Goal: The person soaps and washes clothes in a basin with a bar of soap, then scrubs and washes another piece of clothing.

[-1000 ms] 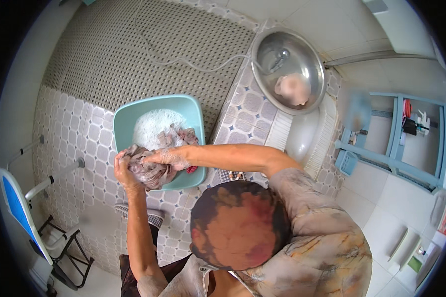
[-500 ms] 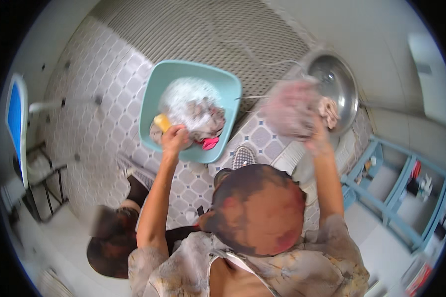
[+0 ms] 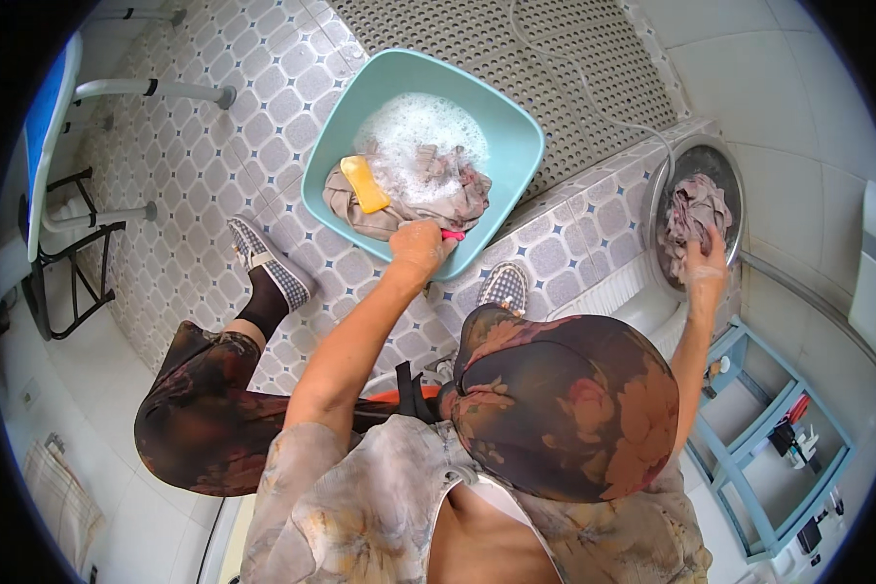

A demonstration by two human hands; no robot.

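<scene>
A square teal basin (image 3: 323, 127) on the floor holds white suds (image 3: 423, 127) and a wet, greyish-beige garment (image 3: 360, 220). On that garment lies a yellow bar of soap (image 3: 364, 185). My left hand (image 3: 419, 247) is at the basin's near side, its fingers closed on a small pink cloth (image 3: 454, 236), mostly hidden. Off to the right, my right hand (image 3: 705, 265) grips the edge of a bunched pinkish-grey garment (image 3: 697, 209), which lies inside a round metal bowl (image 3: 732, 185).
Grey perforated matting (image 3: 613, 88) covers the floor beyond the basin, with a thin hose (image 3: 594, 97) across it. A blue shelf rack (image 3: 740, 453) stands at right. At left is a white-legged chair (image 3: 156, 88). A tiled ledge (image 3: 584, 214) runs towards the bowl.
My right hand has carried the pinkish-grey garment rightward into the metal bowl. My left hand has shifted from beside the soap to the pink cloth. The whole view has turned and moved.
</scene>
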